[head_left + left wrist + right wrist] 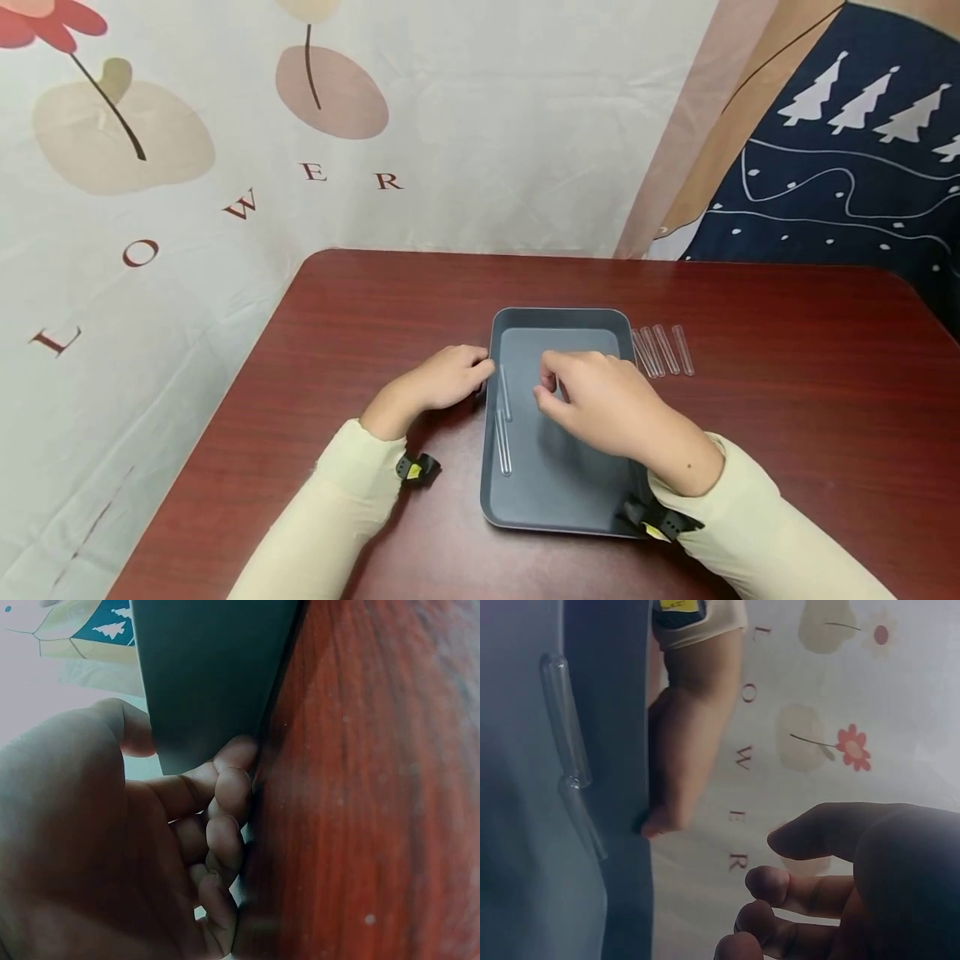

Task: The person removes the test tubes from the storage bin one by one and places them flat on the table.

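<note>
A grey rectangular tray (555,508) lies on the table. Along its left side, two clear glass test tubes lie nearly end to end: one farther tube (506,393) and one nearer tube (502,443). My left hand (442,379) holds the tray's left edge, thumb at the rim and curled fingers against the outer wall, as the left wrist view shows. My right hand (603,404) hovers over the tray with loosely bent fingers. In the right wrist view, a gap shows between its thumb (810,832) and fingers, with nothing in it.
Several more clear test tubes (663,350) lie side by side on the dark red wooden table (787,375), just right of the tray. Behind the table hangs a pale printed cloth (487,125), with a navy tree-patterned cloth (840,183) at the right.
</note>
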A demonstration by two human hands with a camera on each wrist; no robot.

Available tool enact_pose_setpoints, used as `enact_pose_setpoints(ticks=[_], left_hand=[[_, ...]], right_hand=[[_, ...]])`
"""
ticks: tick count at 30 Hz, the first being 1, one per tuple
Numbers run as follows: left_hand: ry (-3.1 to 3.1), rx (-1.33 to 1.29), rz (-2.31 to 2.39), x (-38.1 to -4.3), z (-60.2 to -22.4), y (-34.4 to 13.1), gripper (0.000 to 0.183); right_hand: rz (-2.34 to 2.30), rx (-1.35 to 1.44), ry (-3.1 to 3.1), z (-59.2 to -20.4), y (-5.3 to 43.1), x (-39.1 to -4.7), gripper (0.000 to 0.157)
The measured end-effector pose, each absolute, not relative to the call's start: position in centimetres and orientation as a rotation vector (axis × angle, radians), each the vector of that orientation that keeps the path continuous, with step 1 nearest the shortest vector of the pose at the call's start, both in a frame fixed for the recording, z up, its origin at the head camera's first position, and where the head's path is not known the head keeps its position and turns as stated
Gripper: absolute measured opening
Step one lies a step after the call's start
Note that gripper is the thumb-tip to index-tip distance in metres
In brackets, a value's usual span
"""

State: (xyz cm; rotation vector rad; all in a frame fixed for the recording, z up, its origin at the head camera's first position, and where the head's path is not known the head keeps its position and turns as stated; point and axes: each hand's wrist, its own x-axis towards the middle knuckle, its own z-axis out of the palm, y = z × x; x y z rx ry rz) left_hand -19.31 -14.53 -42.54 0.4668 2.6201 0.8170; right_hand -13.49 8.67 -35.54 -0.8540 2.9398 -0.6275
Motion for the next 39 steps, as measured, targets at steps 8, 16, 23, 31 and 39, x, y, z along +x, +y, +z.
enact_pose_setpoints(ticks=[8,16,23,31,39], left_hand=[[2.623,0.473,0.823,-19.3,-42.4,-14.6,0.032],[2.614,0.468,0.832,-19.4,-42.6,-14.5,0.033],[2.633,0.485,0.811,-19.4,-42.7,-14.5,0.032],[2.632,0.481,0.808,-19.5,-42.7,-14.5,0.032],[2.648,0.486,0.797,-19.6,-42.8,-14.6,0.031]], right_hand=[[-0.588,-0.871,2.900,-36.7,7.0,-14.6,0.019],[-0.561,-0.836,2.825,-38.0,6.0,-15.5,0.021],[-0.562,-0.807,2.782,-39.3,5.3,-16.3,0.023],[-0.587,-0.807,2.763,-40.5,4.8,-17.3,0.024],[-0.699,-0.837,2.667,-41.4,4.5,-17.6,0.025]])
